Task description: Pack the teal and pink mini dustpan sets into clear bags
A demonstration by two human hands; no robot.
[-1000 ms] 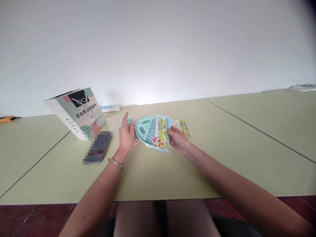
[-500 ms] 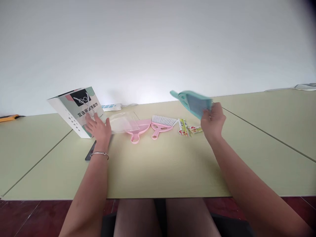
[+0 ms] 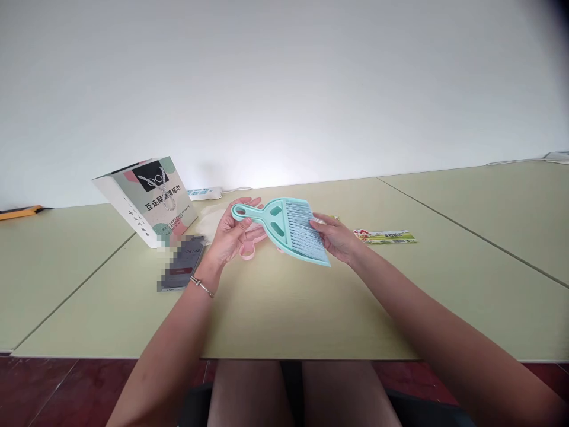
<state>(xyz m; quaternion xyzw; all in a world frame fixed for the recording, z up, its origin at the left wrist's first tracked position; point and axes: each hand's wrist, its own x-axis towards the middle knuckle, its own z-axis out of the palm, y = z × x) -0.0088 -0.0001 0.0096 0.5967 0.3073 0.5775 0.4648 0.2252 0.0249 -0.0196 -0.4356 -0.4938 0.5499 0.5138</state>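
Observation:
Both hands hold a teal mini dustpan with its brush nested in it [image 3: 284, 228] above the pale green table [image 3: 311, 308]. My left hand [image 3: 231, 237] grips the handle end, fingers curled round it. My right hand [image 3: 335, 237] holds the wide edge on the right, fingers under it. A pink dustpan and brush [image 3: 249, 246] lie on the table behind and below the teal set, mostly hidden by it and by my left hand. Torn paper labels [image 3: 384, 236] lie to the right of my right hand.
A printed white box [image 3: 149, 198] leans at the back left, with a phone [image 3: 182, 270] lying in front of it. A clear plastic wrapper [image 3: 208, 222] lies by the box. A power strip [image 3: 202, 193] runs along the wall. An orange object [image 3: 20, 212] sits far left.
The teal set, lifted to the right by my right hand half a second ago, is now back at the centre. My left hand left the wrapper and took its handle. The wrapping is off.

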